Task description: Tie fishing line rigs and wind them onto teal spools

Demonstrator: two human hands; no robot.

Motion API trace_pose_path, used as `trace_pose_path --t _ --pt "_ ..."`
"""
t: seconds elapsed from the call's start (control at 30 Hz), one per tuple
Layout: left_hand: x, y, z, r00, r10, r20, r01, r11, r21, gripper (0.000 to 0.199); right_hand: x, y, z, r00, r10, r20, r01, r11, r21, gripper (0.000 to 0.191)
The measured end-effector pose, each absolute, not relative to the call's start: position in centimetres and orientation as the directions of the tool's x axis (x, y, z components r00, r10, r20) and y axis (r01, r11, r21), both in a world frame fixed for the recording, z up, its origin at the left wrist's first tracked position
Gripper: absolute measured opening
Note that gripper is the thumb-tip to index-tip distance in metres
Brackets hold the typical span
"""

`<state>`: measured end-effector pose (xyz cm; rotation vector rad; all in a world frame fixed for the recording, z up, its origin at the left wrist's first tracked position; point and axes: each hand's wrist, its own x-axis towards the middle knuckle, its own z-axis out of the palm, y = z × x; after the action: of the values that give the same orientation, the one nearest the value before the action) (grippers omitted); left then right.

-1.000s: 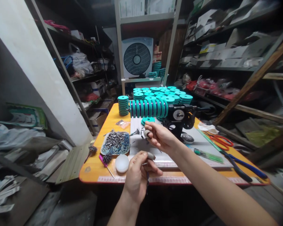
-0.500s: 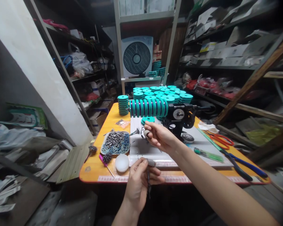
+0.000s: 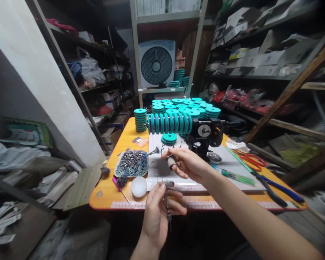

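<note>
My left hand, low at the front edge of the table, pinches a thin dark strand between thumb and index finger. The strand hangs down past the other, loosely curled fingers, with a small dark piece near its lower end. My right hand is above the white board, fingers bent together; anything between their tips is too small to make out. A pale finger cot covers one finger on each hand. Behind them, a row of teal spools sits on the shaft of a black winding machine.
At left are a tray of grey weights and small blue-grey pieces, a round white container and a purple-handled tool. Blue-handled pliers, orange scissors and a green tube lie right. Stacked teal spools stand behind.
My right hand has dropped slightly and its fingers have bent differently. The strand in my left hand shows more plainly, with the lower fingers a little more spread. The view has shifted slightly.
</note>
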<state>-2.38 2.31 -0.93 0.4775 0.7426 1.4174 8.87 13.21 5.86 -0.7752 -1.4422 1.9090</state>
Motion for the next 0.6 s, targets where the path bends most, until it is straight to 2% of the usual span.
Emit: trace_pose_path --t 0.3,0.47,0.6 --pt "-2.3 2.6 -0.4 -0.020 0.992 -0.125 -0.717 0.073 0.693 0.013 10.2 10.9 4.6 -0.751 0.657 -0.065 0.136 0.058 -0.989 0.021" --pt "-1.9 3.1 -0.2 -0.056 0.989 -0.139 -0.753 0.049 0.656 0.018 9.9 10.1 3.9 -0.748 0.663 0.023 0.119 0.168 -0.979 0.019" --pt "-1.8 3.1 -0.1 -0.064 0.988 -0.143 -0.761 0.044 0.647 0.020 9.5 9.5 3.3 -0.788 0.615 0.000 0.029 0.037 -0.999 0.022"
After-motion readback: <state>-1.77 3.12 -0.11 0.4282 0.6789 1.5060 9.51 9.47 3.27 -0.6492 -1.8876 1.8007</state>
